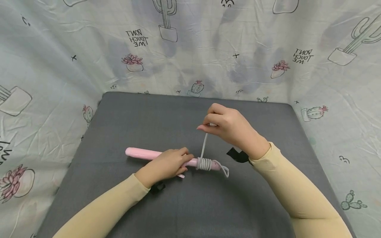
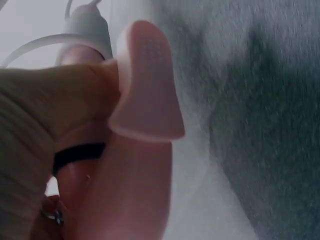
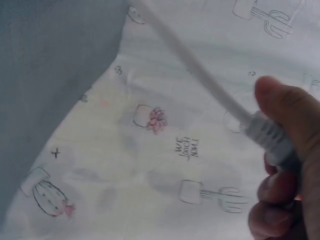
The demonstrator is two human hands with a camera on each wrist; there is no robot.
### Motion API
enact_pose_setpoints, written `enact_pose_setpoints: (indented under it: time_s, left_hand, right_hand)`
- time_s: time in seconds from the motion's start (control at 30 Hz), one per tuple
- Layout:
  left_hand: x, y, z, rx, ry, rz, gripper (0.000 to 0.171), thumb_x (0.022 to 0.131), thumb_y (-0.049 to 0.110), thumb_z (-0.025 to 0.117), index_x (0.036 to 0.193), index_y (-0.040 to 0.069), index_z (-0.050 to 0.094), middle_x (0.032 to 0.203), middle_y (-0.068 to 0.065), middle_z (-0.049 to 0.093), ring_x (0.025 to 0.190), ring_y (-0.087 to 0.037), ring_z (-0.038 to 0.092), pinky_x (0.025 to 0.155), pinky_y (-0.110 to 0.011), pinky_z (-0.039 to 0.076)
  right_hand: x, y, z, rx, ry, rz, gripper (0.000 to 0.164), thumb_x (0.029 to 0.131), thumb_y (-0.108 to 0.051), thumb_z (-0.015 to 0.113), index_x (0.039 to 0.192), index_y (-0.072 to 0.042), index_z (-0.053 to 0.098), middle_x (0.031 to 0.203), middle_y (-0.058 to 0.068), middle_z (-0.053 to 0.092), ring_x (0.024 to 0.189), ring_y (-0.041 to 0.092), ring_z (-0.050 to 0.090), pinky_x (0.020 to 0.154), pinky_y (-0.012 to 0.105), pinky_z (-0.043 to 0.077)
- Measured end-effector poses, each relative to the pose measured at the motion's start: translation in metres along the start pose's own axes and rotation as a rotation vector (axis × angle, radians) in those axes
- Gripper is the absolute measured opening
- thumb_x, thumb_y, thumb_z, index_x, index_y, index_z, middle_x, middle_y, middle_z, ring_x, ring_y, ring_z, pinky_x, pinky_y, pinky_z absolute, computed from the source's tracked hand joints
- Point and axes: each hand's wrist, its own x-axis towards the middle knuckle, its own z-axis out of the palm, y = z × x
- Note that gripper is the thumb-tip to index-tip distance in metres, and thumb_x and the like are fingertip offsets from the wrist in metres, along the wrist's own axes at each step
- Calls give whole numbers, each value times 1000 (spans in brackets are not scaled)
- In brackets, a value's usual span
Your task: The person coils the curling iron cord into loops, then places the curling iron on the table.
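Observation:
A pink curling iron [image 1: 143, 153] lies across the table, its rounded barrel pointing left. My left hand [image 1: 166, 167] grips it around the middle; in the left wrist view the thumb is beside its pink clamp lever [image 2: 150, 90]. A pale grey cord [image 1: 204, 164] is wound in several turns around the handle, with a small loop at the right end. From the coil, a straight stretch of cord rises to my right hand [image 1: 230, 124]. That hand pinches the cord's plug end [image 3: 270, 137], whose ribbed collar shows in the right wrist view; the prongs are hidden.
The dark grey table [image 1: 143, 115] has a back edge against a pale curtain [image 1: 208, 49] printed with cacti, which also hangs at both sides. A black strap [image 1: 238, 155] hangs at the right wrist, and another black piece [image 1: 157, 187] lies under the left wrist.

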Motion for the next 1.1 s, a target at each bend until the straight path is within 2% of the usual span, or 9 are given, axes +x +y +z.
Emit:
enact_pose_setpoints:
  time_s: [0.1,0.2,0.33,0.47,0.53,0.7,0.93,1.0,1.1]
  left_hand:
    - [-1,8,-3,4,10,68,38,85,23,75,120,13,62,103,-1,56,72,-13,55,69,-30,48]
    - [-1,15,-8,-12,41,116,36,86,24,74,119,17,60,110,2,55,77,-14,56,74,-31,46]
    - [-1,19,-15,-49,108,141,34,88,24,71,119,19,58,115,5,54,88,-15,56,85,-32,43]
    - [-1,15,-22,-103,232,162,34,87,20,72,119,16,60,116,3,54,93,-14,54,88,-33,43]
    - [-2,13,-26,-133,302,162,33,87,18,72,118,13,61,115,2,54,94,-14,54,87,-33,43]
    - [-3,9,-34,-176,392,103,34,88,20,72,120,12,63,115,-2,55,95,-15,53,86,-36,45]
    - [-3,6,-35,-168,403,48,41,85,21,76,124,15,63,115,-1,55,92,-16,55,84,-38,45]
    - [-2,6,-35,-178,411,67,42,84,20,76,123,14,63,115,-1,55,92,-17,54,83,-38,45]
    - [-1,8,-36,-197,427,93,41,85,20,75,124,14,62,116,-2,55,93,-17,54,84,-37,45]
  right_hand:
    - [0,12,5,22,22,46,20,75,-17,85,71,-12,65,77,-2,51,58,6,48,55,21,41]
    - [-6,30,11,65,14,172,21,77,-20,83,69,-15,64,74,-5,51,59,6,45,55,22,39]
    - [-24,58,23,163,-78,444,25,88,-34,72,72,-16,64,71,-5,52,57,10,43,55,28,39]
    - [-45,81,41,295,-182,729,45,93,-52,57,68,-15,60,61,2,45,50,19,36,52,35,34]
    - [-56,88,50,351,-211,820,53,94,-56,52,64,-12,56,57,4,39,47,20,30,50,35,32]
    - [-74,97,62,441,-193,922,65,97,-58,43,65,-2,56,50,2,33,43,18,24,44,34,28]
    - [-80,103,56,462,-10,960,67,96,-57,45,64,0,57,47,0,31,41,17,22,41,33,22]
    - [-79,103,58,452,-24,945,66,96,-58,45,63,-1,58,47,1,32,41,17,23,41,33,23]
    - [-79,100,68,461,-117,930,68,97,-58,42,66,0,60,49,3,36,42,19,27,43,33,27]
